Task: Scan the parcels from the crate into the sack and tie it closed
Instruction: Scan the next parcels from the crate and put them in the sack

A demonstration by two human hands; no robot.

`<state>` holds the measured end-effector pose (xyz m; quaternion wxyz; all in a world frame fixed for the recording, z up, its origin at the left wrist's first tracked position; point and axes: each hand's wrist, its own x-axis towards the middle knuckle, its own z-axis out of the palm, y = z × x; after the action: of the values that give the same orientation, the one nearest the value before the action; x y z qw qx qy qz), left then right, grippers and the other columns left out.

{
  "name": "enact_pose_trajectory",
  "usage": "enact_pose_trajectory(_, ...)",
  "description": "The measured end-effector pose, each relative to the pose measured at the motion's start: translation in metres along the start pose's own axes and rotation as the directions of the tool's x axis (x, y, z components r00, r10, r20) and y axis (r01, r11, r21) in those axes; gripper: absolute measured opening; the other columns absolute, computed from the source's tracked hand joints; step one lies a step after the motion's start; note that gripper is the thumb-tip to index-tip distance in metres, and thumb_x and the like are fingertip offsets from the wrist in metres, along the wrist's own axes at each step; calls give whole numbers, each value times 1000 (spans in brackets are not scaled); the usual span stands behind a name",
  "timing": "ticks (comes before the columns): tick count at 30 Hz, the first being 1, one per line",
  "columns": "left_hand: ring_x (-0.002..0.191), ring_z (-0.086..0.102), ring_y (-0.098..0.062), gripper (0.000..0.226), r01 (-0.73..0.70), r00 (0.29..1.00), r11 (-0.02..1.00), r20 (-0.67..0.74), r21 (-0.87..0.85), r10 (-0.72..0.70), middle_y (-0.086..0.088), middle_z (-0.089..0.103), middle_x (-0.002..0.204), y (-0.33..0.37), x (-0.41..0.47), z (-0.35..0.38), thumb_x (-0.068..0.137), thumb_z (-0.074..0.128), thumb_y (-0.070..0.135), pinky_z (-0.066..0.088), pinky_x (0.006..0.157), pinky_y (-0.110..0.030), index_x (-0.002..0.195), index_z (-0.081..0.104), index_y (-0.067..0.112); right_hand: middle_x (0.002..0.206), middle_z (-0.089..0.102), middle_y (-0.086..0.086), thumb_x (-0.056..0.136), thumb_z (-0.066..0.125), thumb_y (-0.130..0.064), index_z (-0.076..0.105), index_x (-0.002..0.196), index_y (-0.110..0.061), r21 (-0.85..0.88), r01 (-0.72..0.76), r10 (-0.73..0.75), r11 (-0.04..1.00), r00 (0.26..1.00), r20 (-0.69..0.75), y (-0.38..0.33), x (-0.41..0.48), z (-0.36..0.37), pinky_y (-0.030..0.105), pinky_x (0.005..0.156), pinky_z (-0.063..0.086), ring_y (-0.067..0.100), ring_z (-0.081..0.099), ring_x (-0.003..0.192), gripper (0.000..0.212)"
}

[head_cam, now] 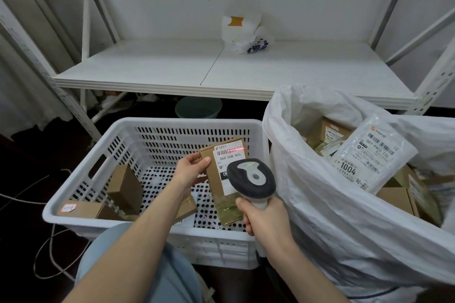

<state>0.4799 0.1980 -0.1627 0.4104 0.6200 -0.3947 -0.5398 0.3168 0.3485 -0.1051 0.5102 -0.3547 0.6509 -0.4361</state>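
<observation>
My left hand (190,170) holds a brown cardboard parcel (216,170) with a white label above the white crate (157,130). My right hand (264,219) grips a grey handheld scanner (251,179) aimed at that label; a red scan line lies across the barcode. A few more brown boxes (125,187) lie in the crate's left half. To the right stands the open white sack (320,204), holding several boxes and a clear bagged parcel (369,155) marked 1004.
A white metal shelf (221,69) runs behind the crate, with a white plastic bag (243,32) on it. A green basin (198,107) sits under the shelf. Thin cord (49,248) trails on the dark floor at the left. My knee is below the crate.
</observation>
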Motion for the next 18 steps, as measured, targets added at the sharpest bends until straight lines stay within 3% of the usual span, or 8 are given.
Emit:
enact_pose_trajectory(7, 90, 65, -15, 42, -20, 1000, 1000, 6, 5, 20, -5, 67, 104, 2, -2, -2, 90, 64, 12, 52, 71, -27, 130, 52, 5, 57, 57, -1, 83, 69, -16, 63, 86, -6, -16, 24, -24, 1000, 1000, 15, -2, -3, 3, 14, 44, 40, 0, 49, 37, 11)
enact_pose_trajectory(15, 96, 67, -23, 50, -43, 999, 997, -29, -67, 41, -8, 67, 105, 18, -20, -16, 89, 66, 15, 57, 81, -41, 135, 48, 7, 58, 62, -3, 83, 71, -15, 61, 93, -14, 49, 91, -95, 995, 992, 79, -19, -16, 2, 16, 50, 45, 3, 52, 44, 14)
enact_pose_trajectory(18, 92, 69, -24, 52, -74, 995, 988, -73, -139, 64, -11, 69, 105, 41, -37, -30, 90, 65, 16, 59, 70, -38, 138, 45, 13, 58, 62, -3, 85, 70, -14, 63, 90, -12, 90, 125, -134, 988, 984, 113, -38, -20, -2, 19, 52, 46, 5, 52, 46, 9)
